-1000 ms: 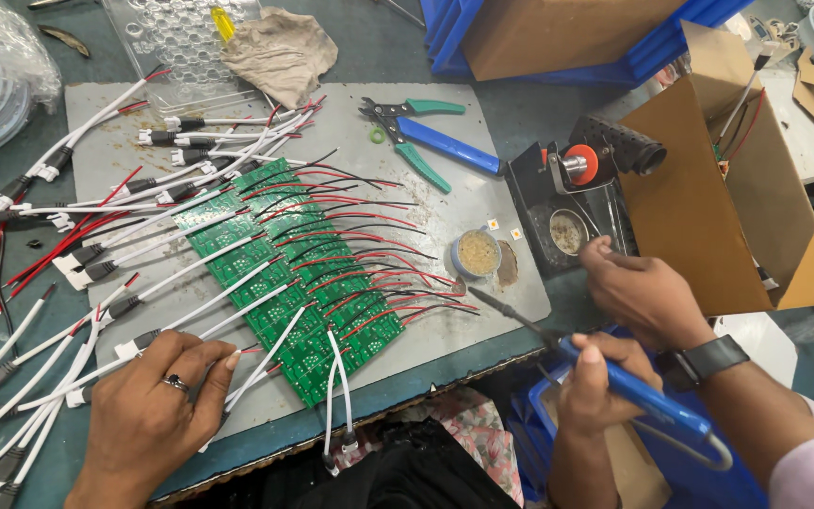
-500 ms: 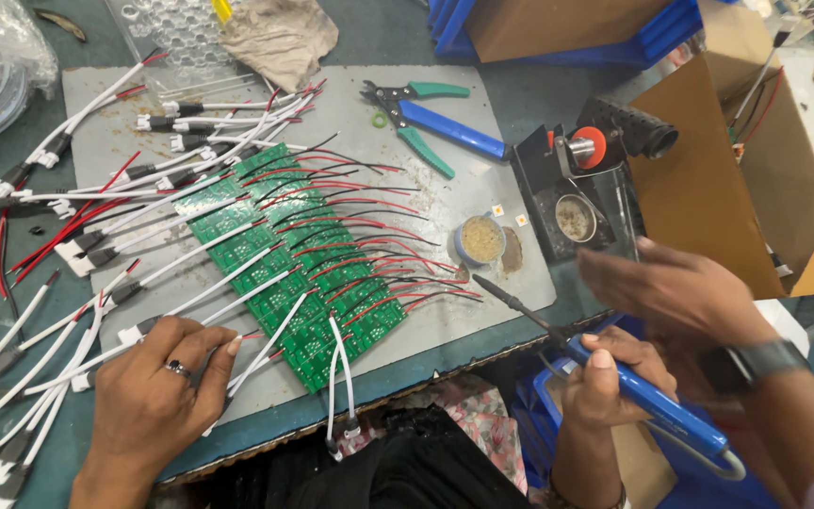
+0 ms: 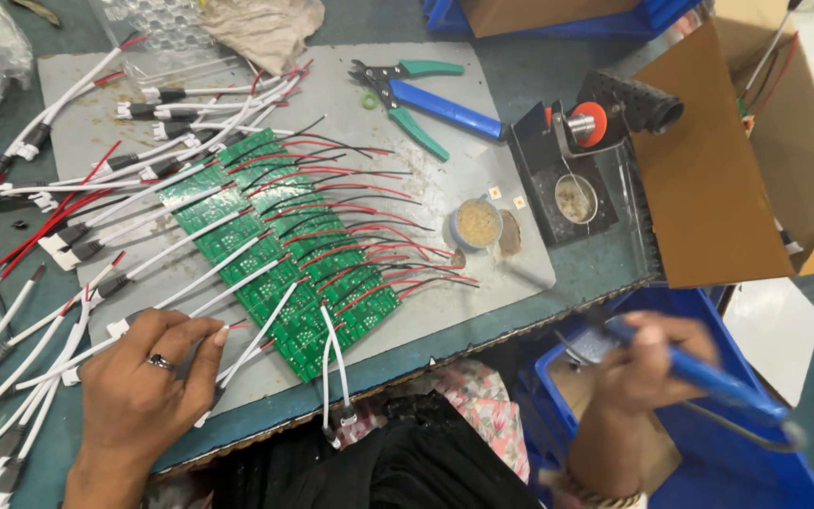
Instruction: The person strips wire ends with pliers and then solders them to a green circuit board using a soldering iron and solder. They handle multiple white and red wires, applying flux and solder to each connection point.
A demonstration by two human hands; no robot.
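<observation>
Soldering iron [image 3: 699, 372], blue-handled, gripped in right hand [image 3: 638, 363] lower right; left hand [image 3: 143, 377] flat, pressing white wires [image 3: 237, 344] beside green circuit boards [image 3: 275, 254]; round tin [image 3: 476, 223] holds grainy flux.

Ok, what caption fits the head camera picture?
Left hand presses white wires by green circuit boards; right hand holds blue soldering iron.

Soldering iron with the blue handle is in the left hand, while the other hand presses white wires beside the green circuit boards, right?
Not quite. The head view shows the soldering iron in the right hand; the left hand presses the white wires beside the green circuit boards.
</observation>
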